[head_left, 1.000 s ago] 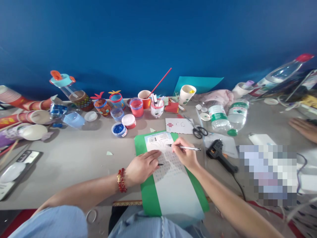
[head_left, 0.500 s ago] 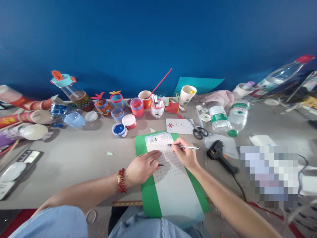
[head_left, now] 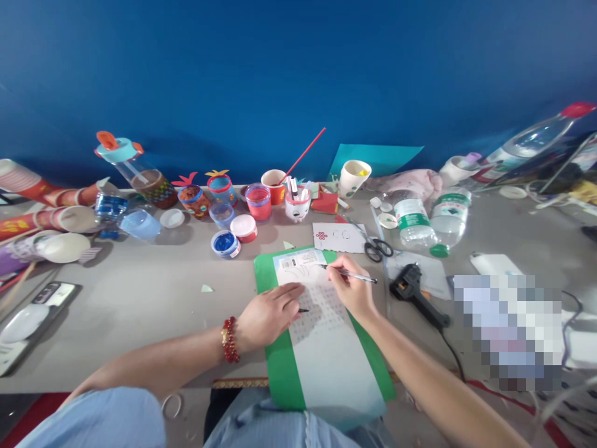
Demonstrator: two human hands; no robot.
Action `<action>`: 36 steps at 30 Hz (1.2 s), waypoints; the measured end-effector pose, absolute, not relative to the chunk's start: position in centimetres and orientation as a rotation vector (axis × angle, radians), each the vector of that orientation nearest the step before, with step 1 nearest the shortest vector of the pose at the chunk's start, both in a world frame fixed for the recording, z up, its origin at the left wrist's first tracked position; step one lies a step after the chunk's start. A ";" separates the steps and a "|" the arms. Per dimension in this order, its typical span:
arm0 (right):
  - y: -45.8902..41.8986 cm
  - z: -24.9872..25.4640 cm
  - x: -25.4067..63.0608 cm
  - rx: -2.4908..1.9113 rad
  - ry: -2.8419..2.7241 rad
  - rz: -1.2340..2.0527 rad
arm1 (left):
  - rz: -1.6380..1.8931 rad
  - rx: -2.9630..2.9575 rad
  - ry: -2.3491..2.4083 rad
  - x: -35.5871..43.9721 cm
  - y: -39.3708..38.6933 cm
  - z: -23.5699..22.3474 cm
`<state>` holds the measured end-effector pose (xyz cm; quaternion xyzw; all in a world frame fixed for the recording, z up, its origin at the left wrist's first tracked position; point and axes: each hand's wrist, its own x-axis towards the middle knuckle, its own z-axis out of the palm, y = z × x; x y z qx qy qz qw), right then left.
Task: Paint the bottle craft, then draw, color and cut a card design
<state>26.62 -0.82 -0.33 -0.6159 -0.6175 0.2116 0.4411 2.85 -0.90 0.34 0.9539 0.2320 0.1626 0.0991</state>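
Observation:
My right hand (head_left: pixel 351 287) is closed in a pinch round a silver pen (head_left: pixel 357 275), whose tip rests on the upper part of a white printed sheet (head_left: pixel 321 336). The sheet lies on a green board (head_left: pixel 278 361) in front of me. My left hand (head_left: pixel 269 313) lies flat on the sheet's left edge with the fingers stretched out, pressing it down. A red bead bracelet (head_left: pixel 229 340) circles my left wrist. A small dark object pokes out from under the left fingertips.
Black scissors (head_left: pixel 377 248) and a black glue gun (head_left: pixel 415 291) lie right of the board. Paint pots (head_left: pixel 225 243), decorated cups (head_left: pixel 221 188) and a brush cup (head_left: pixel 275 185) line the blue wall. Two plastic bottles (head_left: pixel 411 223) lie at right, paper cups (head_left: pixel 65 219) at left.
The pen tip has shifted slightly to the right and up on the sheet. Another person's hand at the far right edge has gone out of view. My left hand has stayed put.

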 end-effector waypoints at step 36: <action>-0.9 -0.4 26.7 -1.535 -1.608 0.538 | 0.487 2.781 0.675 2.9 -0.9 0.3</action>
